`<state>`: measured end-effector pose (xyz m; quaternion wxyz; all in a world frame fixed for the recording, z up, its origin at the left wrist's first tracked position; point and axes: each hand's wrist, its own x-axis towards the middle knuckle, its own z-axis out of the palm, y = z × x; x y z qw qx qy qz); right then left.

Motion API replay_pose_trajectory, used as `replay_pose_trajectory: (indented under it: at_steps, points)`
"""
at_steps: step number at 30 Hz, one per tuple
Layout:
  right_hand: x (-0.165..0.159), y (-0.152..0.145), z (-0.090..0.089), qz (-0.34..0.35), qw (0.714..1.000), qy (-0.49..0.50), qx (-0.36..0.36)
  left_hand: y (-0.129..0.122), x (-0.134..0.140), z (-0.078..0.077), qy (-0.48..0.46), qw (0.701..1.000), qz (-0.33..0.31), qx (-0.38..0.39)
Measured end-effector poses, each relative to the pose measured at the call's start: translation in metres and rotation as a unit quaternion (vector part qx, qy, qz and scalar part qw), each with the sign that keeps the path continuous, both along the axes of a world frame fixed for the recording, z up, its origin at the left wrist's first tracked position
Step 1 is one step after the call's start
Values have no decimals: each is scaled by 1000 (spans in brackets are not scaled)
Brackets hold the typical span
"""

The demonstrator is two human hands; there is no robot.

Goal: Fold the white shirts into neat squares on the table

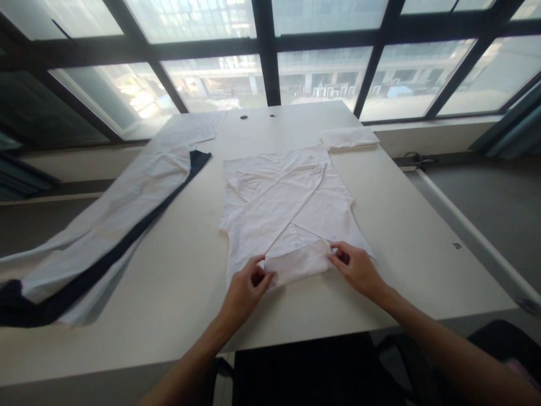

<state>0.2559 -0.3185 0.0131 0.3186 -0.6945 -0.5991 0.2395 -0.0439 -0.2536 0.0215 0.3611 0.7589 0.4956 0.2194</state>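
A white shirt [270, 197] lies spread on the table, its sleeves crossed over the body. Its near edge is turned up into a flat folded band [298, 263]. At the band's left end, my left hand [249, 283] pinches the cloth between thumb and fingers. My right hand [354, 267] pinches the right end in the same way, close to the shirt's lower right corner. Between the sleeves, just above the band, a small button shows. Layers beneath the fold are hidden.
White and dark navy clothing [114, 225] lies along the table's left side and hangs past its edge. Papers [186, 131] rest at the back left. A folded white cloth [350, 138] sits at the back right. A dark chair [304, 372] stands at the near edge.
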Motion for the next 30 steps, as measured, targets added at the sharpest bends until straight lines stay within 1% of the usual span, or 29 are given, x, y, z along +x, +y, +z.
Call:
replay_pose_trajectory:
  at_steps: [3,6,7,9,11,12,14,16,17,20,23,30]
  points:
    - [-4,1,-8,-9,997,-76,19,1,2,-6,12,1000,23,12]
    - [-5,-2,-10,2,986,-160,44,2,1,-8,79,996,6,44]
    - [-5,-3,-8,7,981,-184,52,2,1,-7,102,993,-1,66]
    - [-8,-5,-2,4,971,-228,76,2,3,-2,126,982,-20,137]
    - [-16,-5,5,6,963,-247,111,1,11,3,126,965,-61,221]
    - [-21,-5,8,19,961,-244,128,0,16,6,126,954,-97,253]
    - [-35,-2,8,74,960,-225,152,-1,30,7,143,930,-186,284]
    - [-49,2,3,139,954,-220,148,-1,42,2,170,908,-254,287]
    - [-55,3,-1,162,951,-226,138,-1,46,-1,183,901,-272,285]
    - [-62,4,-14,195,943,-250,103,1,50,-13,199,893,-294,278]
    - [-55,-1,-22,202,940,-259,89,3,42,-18,200,896,-291,271]
    - [-31,-21,-26,167,944,-273,80,5,5,-23,207,905,-272,251]
